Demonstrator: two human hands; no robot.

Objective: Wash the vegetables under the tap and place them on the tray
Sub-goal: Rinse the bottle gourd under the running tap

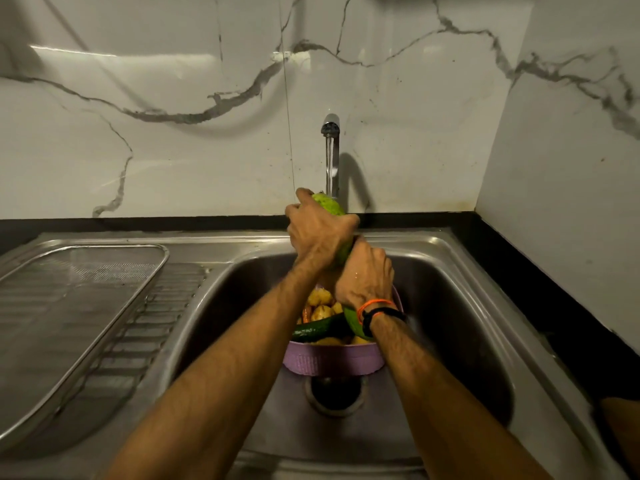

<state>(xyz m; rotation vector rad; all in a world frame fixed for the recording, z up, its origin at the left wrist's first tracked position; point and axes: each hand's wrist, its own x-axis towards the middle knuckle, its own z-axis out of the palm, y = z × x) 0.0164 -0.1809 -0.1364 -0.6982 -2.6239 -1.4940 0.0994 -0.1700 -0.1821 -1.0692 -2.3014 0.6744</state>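
Both hands clenched around one long light-green gourd point(329, 204), held steeply tilted over the sink basin point(450, 306). Left hand point(318, 233) wraps the upper part, right hand point(363, 275) grips lower down; orange and black bands point(375, 311) on the right wrist. Gourd's top end sits in the water stream from the chrome tap point(331, 128) at 12 o'clock; its lower end shows past the right wrist. Directly beneath: purple colander point(332, 360) in the basin, just above the drain point(334, 393), holding a dark green cucumber point(318, 329), potatoes point(320, 299) and something orange, likely a carrot point(306, 313). Steel mesh tray point(62, 306) at 9 o'clock on the ribbed drainboard point(156, 323). Marble-pattern backsplash point(173, 133) behind.
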